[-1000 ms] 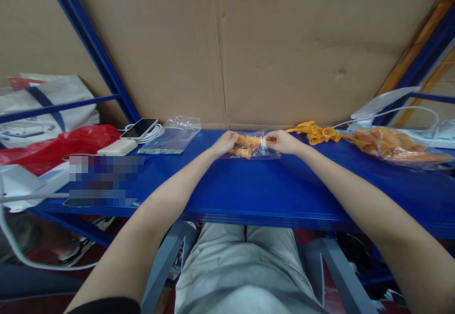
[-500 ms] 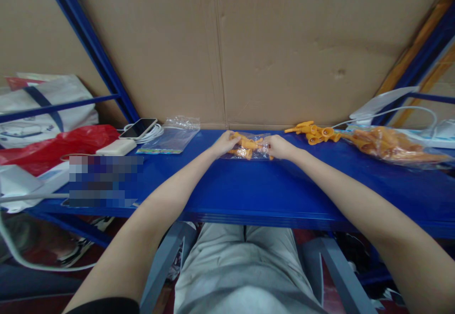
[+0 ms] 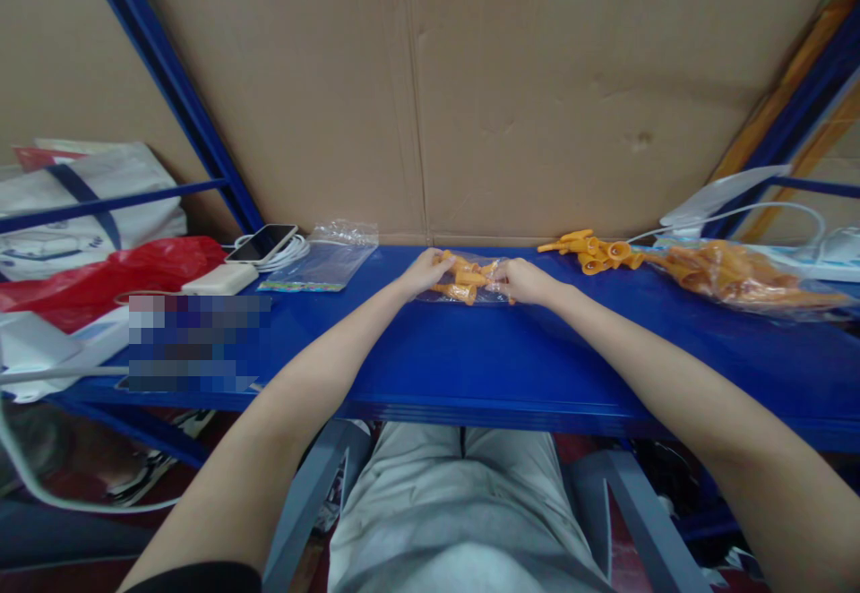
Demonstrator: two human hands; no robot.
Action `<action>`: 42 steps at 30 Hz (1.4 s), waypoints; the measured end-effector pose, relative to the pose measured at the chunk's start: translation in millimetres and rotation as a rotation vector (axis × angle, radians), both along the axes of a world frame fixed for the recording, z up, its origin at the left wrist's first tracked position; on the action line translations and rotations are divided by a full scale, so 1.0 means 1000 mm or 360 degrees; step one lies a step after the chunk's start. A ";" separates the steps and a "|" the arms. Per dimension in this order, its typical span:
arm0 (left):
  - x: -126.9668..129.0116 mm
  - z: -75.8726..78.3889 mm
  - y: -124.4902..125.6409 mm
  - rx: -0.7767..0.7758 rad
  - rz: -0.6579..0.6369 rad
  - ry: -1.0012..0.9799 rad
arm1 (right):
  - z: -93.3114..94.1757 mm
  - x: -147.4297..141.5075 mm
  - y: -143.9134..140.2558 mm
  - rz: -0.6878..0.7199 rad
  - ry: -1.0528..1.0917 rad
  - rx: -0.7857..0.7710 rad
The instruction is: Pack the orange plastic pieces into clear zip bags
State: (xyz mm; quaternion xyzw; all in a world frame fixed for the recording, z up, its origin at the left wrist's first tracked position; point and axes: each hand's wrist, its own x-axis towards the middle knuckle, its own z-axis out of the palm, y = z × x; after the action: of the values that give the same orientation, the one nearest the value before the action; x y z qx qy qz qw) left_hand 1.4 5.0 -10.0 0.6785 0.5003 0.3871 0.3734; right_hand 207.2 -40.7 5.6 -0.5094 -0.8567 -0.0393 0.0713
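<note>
Left hand (image 3: 422,272) and right hand (image 3: 525,279) pinch opposite ends of the small clear bag (image 3: 468,281) of orange pieces; loose orange pile (image 3: 591,250) at 2 o'clock. Best grip: both pinches level, mouth flat.

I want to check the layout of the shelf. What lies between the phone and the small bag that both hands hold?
In the head view, a flat stack of empty clear bags lies between the phone and the small bag.

Small bag (image 3: 470,278) between loose parts (image 3: 595,251) rightward, empty bags (image 3: 322,262) leftward
</note>
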 end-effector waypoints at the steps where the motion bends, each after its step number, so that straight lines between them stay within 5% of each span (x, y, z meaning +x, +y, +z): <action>1: 0.000 0.001 0.000 -0.0007 0.0001 -0.0007 | 0.002 -0.001 -0.002 -0.0026 -0.0006 -0.0034; 13: -0.006 -0.008 0.010 0.0116 -0.0134 0.0034 | 0.004 -0.001 -0.005 -0.0090 -0.0212 0.0117; 22: -0.008 -0.006 0.011 0.0804 -0.0542 0.0568 | 0.007 0.006 -0.003 -0.0093 -0.0093 0.0038; 35: 0.004 -0.020 0.014 0.0954 -0.0373 0.0446 | -0.025 0.005 0.023 0.0334 0.0905 0.0225; 42: -0.004 -0.009 0.021 0.0734 0.0107 0.0264 | -0.035 0.007 0.034 0.0409 0.1078 0.0257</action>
State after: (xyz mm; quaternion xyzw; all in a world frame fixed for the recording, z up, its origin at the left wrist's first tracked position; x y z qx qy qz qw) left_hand -3.0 25.6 -18.7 0.7582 0.4500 0.4462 0.1533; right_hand 214.4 -7.0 -29.9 -0.3745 -0.8357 0.0733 0.3950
